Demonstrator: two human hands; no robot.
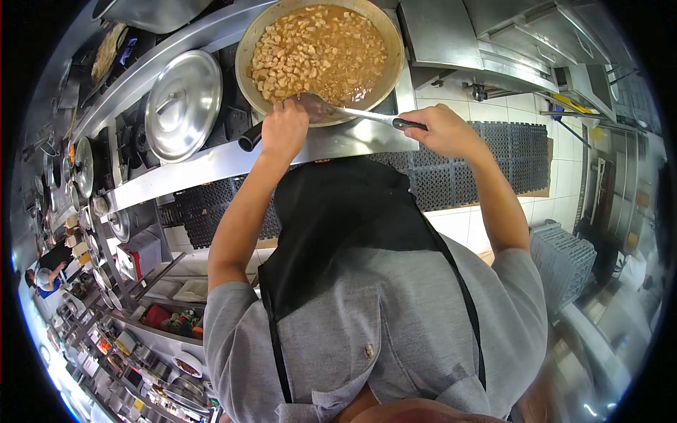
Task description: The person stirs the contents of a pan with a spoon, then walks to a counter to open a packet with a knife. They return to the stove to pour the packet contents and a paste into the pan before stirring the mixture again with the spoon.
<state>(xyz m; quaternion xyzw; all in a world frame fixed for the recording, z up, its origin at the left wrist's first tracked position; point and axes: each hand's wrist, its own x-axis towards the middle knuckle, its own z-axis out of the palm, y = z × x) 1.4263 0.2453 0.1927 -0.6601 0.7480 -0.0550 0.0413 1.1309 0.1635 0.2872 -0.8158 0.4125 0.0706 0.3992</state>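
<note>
My right hand (441, 132) is closed round the black handle of a metal serving spoon (367, 115). The spoon lies slantwise along the near rim of a wide pan (396, 67), its sauce-coated bowl toward the left. The pan holds diced meat in brown sauce (321, 53), with chunks crowded at the left and more liquid at the right. My left hand (285, 132) is closed over the pan's black handle (249, 138), whose end sticks out to the left. Its fingers are right beside the spoon's bowl and partly hide the handle.
A domed steel lid (183, 106) lies on the stove to the left. Beyond it is another large pot (151, 10). A steel counter (441, 35) stands to the right, with black rubber mats (486, 158) on the floor. Far left, a person (49, 278) stands among shelves and pans.
</note>
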